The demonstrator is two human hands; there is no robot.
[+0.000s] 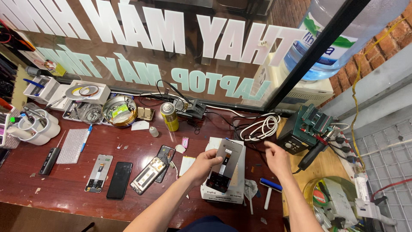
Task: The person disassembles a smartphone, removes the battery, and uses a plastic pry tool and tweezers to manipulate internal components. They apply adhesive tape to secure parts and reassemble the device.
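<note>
My left hand [205, 164] grips a phone screen panel [226, 164] by its left edge, its grey back facing up, above a white box [216, 195]. My right hand [277, 158] hovers to the right of the panel with the forefinger stretched out toward a coil of white cable [259, 127] and holds nothing. A dark green hot-air station [302, 129] with a black handle stands just right of that hand.
On the dark red table lie a black phone [119, 180], an opened phone frame [148, 175], another screen panel [98, 172], a black screwdriver [49, 160], a yellow spray can [169, 116], a round tin of parts [119, 111] and a blue-topped roller [270, 187]. A lettered glass pane stands behind.
</note>
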